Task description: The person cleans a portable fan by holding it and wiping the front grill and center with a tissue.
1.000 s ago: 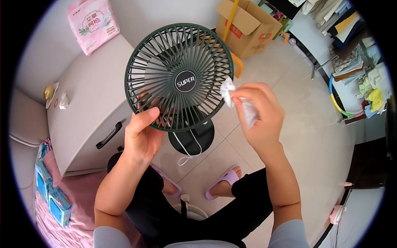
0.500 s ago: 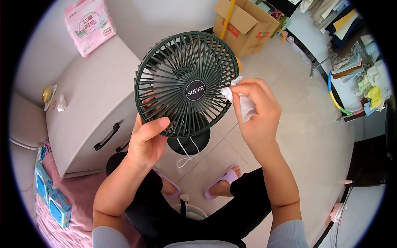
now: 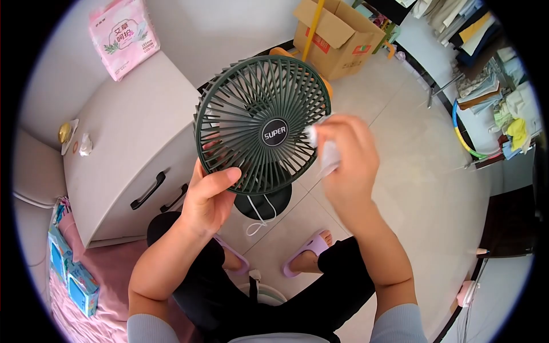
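A dark green fan [image 3: 274, 132] with a round slatted grille and the word SUPER on its hub is held up before me. My left hand [image 3: 211, 191] grips its lower left rim, thumb on the front and fingers behind the grille. Below the grille show the round dark base [image 3: 264, 203] and a looped white cord [image 3: 257, 228]. My right hand [image 3: 351, 157], smeared by motion, pinches a crumpled white tissue [image 3: 330, 155] at the grille's right side. Whether the tissue touches the slats I cannot tell.
At left stands a pale cabinet [image 3: 131, 120] with a pink package [image 3: 124, 40] and a crumpled tissue [image 3: 86, 144] on top. A cardboard box [image 3: 337, 43] is at the back. Clothes [image 3: 486, 86] hang at the right. Tissue packs [image 3: 74, 274] lie on the pink bedding.
The fan has shifted slightly right and down, with its grille turned a little. My right hand has moved slightly left and down with the tissue, and is now blurred.
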The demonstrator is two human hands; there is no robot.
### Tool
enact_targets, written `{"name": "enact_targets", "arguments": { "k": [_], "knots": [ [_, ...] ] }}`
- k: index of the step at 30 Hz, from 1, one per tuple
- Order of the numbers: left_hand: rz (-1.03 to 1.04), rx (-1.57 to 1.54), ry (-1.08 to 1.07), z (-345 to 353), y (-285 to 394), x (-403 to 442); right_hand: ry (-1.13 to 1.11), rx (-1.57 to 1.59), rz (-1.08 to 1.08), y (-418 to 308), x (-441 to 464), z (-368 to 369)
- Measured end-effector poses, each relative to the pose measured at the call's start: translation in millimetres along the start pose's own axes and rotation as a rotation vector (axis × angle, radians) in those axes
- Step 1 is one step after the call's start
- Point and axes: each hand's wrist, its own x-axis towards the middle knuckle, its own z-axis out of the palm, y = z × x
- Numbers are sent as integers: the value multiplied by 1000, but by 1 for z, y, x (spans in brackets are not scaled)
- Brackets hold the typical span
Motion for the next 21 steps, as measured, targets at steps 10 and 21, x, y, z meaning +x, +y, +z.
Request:
{"name": "enact_targets", "arguments": {
  "k": [10,21],
  "knots": [
    [-21,-48,7,-2,0,2,-46,23,68,13,5,-3],
    [-22,-33,7,-2,-3,-1,134,45,42,6,7,2]
  ]
}}
